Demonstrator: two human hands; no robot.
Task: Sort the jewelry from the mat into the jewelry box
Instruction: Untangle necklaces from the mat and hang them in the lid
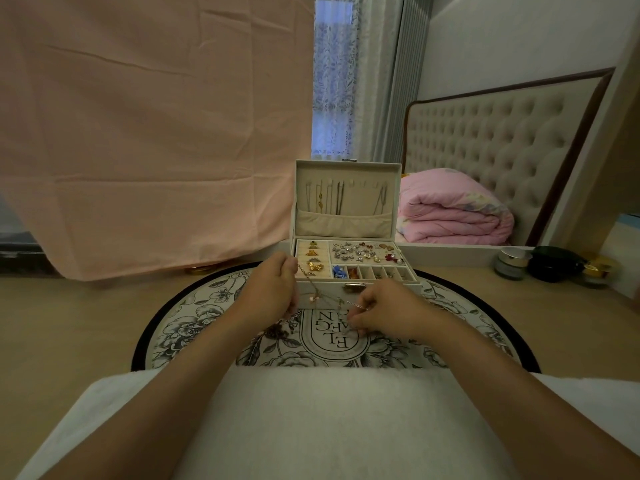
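- Both hands grip a thin chain, the left hand curled round one end and the right hand pinching the other. It hangs slack over the round mat, just before the open jewelry box.
- Likely risks: the slack chain could knot, or its small pendant could snag the box's front latch when lifted.
- Fingertips are tucked out of sight, and the clasp is too small to see.
- Hands and forearms cover the mat's middle, so any remaining pieces cannot be counted.
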